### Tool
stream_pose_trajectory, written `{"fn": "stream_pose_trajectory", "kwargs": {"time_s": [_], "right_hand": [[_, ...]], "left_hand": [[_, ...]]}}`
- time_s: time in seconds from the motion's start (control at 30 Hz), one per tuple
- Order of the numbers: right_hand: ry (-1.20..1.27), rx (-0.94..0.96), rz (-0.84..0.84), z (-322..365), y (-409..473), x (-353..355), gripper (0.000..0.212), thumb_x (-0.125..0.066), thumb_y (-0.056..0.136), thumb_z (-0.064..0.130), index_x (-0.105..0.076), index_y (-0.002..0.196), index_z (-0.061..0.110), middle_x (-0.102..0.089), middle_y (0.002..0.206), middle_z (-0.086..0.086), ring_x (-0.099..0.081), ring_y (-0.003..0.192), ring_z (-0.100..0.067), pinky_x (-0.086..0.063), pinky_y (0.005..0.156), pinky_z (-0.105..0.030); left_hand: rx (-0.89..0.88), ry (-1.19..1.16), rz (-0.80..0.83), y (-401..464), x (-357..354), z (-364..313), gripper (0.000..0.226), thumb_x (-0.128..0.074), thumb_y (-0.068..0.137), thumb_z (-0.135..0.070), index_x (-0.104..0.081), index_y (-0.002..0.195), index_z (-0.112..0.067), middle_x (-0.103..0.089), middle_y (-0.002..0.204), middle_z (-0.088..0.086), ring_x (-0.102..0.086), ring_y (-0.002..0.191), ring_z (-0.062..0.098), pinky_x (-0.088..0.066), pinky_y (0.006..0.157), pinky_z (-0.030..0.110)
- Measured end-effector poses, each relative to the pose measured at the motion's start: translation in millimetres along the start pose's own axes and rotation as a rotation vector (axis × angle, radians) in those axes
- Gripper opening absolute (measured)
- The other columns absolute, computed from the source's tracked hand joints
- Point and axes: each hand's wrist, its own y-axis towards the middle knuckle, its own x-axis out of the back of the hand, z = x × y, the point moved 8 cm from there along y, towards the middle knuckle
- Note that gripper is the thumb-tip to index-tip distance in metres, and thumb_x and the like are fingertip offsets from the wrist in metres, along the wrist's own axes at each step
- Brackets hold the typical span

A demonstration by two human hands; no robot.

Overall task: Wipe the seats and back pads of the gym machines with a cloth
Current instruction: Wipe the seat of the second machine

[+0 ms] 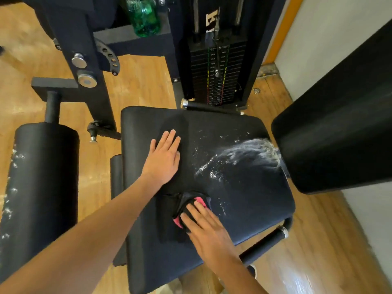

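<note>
I see the big black seat (233, 187) filling the middle of the frame. White foam streaks lie on its right half, near the back pad (339, 124) at the right edge, which is cut off at the top. A round black roller pad (42, 177) stands at the lower left with white specks on it. The weight stack (216, 66) sits top center, and a green bottle (144, 15) is above it, partly cut off.

My left hand (164, 158) lies flat and open on the seat, holding nothing. My right hand (207, 228) presses with straight fingers on the cloth (188, 209), low in the middle of the seat.

I think the cloth is soft, light and floppy. It will bunch up, so I should press on its middle. It is dark with pink, so its edges are hard to tell from the seat.
</note>
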Motion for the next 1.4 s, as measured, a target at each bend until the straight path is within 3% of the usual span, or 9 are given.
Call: {"fn": "stream_pose_trajectory", "kwargs": {"time_s": [0.2,0.33,0.43,0.6,0.7,0.87,1.0,1.13,1.4], "right_hand": [[0.024,-0.129,-0.105,-9,19,8,0.039,-0.046,0.095,0.031,-0.059,0.131,0.026,-0.048,0.147,0.001,-0.034,0.144,-0.024,-0.025,0.116,-0.054],[0.145,-0.177,-0.201,-14,29,15,0.039,-0.074,0.083,0.013,-0.068,0.121,0.016,-0.063,0.131,-0.002,-0.054,0.130,-0.024,-0.046,0.104,-0.047],[0.277,-0.282,-0.228,-30,39,29,0.038,-0.067,0.079,0.007,-0.070,0.117,0.013,-0.070,0.120,-0.001,-0.067,0.111,-0.023,-0.059,0.082,-0.044],[0.568,-0.656,-0.346,-88,61,70,0.024,-0.056,0.094,0.017,-0.071,0.112,0.020,-0.074,0.101,0.003,-0.067,0.094,-0.011,-0.051,0.088,-0.028],[0.621,-0.860,-0.531,-136,73,92,0.015,-0.056,0.094,0.022,-0.068,0.100,0.015,-0.067,0.086,0.003,-0.057,0.079,-0.007,-0.045,0.075,-0.026],[0.585,-0.793,-0.522,-176,122,106,0.029,-0.043,0.100,0.020,-0.059,0.124,0.023,-0.067,0.104,0.002,-0.062,0.092,-0.015,-0.047,0.080,-0.029],[0.402,-0.700,-0.196,-179,154,68,0.031,-0.042,0.101,0.015,-0.051,0.130,0.020,-0.064,0.114,-0.015,-0.059,0.102,-0.032,-0.042,0.080,-0.033],[0.314,-0.602,-0.030,-164,160,30,0.051,-0.045,0.100,0.014,-0.035,0.150,0.019,-0.029,0.157,-0.009,-0.035,0.140,-0.031,-0.032,0.112,-0.043],[0.244,-0.653,0.025,-184,171,31,0.057,-0.044,0.103,0.027,-0.024,0.154,0.009,-0.015,0.163,-0.009,-0.009,0.151,-0.025,-0.017,0.121,-0.041]], "left_hand": [[-0.066,0.084,0.028,18,1,8,0.056,-0.024,0.111,-0.033,-0.018,0.164,-0.017,-0.005,0.173,0.002,0.003,0.159,0.020,-0.001,0.127,0.049],[-0.081,0.086,0.024,19,2,9,0.057,-0.022,0.110,-0.034,-0.015,0.164,-0.017,-0.003,0.173,0.002,0.003,0.159,0.019,0.000,0.128,0.048],[-0.091,0.104,0.024,21,1,9,0.058,-0.021,0.110,-0.035,-0.013,0.164,-0.017,-0.002,0.173,0.003,0.004,0.159,0.020,-0.001,0.128,0.048],[-0.113,0.121,0.009,30,4,12,0.058,-0.021,0.110,-0.037,-0.013,0.165,-0.018,-0.003,0.173,0.004,0.003,0.159,0.022,-0.001,0.128,0.049],[-0.101,0.129,0.001,29,2,12,0.058,-0.018,0.110,-0.038,-0.010,0.165,-0.020,-0.001,0.173,0.003,0.005,0.159,0.021,0.001,0.128,0.048],[-0.104,0.135,-0.014,29,2,11,0.058,-0.018,0.110,-0.037,-0.012,0.165,-0.019,-0.002,0.173,0.003,0.004,0.159,0.021,-0.001,0.129,0.049],[-0.106,0.140,-0.038,30,1,11,0.058,-0.019,0.110,-0.037,-0.016,0.164,-0.018,-0.006,0.173,0.004,0.000,0.159,0.022,-0.004,0.129,0.050],[-0.107,0.141,-0.049,31,2,11,0.058,-0.020,0.109,-0.037,-0.017,0.164,-0.018,-0.008,0.173,0.004,-0.002,0.159,0.022,-0.006,0.128,0.051],[-0.100,0.152,-0.064,30,1,11,0.060,-0.019,0.109,-0.038,-0.015,0.164,-0.016,-0.007,0.173,0.005,-0.001,0.159,0.023,-0.004,0.128,0.053]]}}
